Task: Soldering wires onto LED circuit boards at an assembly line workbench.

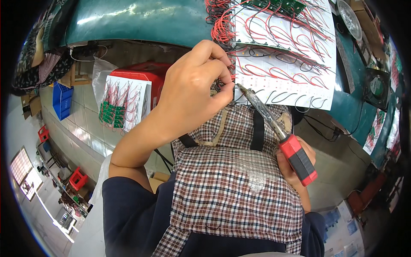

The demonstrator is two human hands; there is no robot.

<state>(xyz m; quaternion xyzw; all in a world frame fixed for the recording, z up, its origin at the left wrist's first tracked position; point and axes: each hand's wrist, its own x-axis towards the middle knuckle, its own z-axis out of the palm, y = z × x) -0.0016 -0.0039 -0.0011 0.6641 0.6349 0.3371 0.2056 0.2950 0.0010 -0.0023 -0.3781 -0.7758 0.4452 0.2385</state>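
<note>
My right hand (pixel 302 158) grips the red and black handle of a soldering iron (pixel 263 112). The iron's tip points up and left, to the lower left edge of a white panel (pixel 257 81). Beside that tip, the thumb and fingers of my left hand (pixel 195 83) are pinched together on a thin wire, whose far end is hidden by the fingers. Rows of red wires (pixel 280 73) and black wires (pixel 295 99) loop across the panel. A green circuit board (pixel 282 6) lies at its top, and a thick bundle of red and black wires (pixel 220 25) hangs along its left side.
The panel rests on a green table (pixel 141 21). At left, a red stool (pixel 147 70) stands beside another white sheet (pixel 147 92) with green boards and wires. A small fan (pixel 377 88) and a metal bar (pixel 342 64) are at right. A blue bin (pixel 62 100) stands farther left.
</note>
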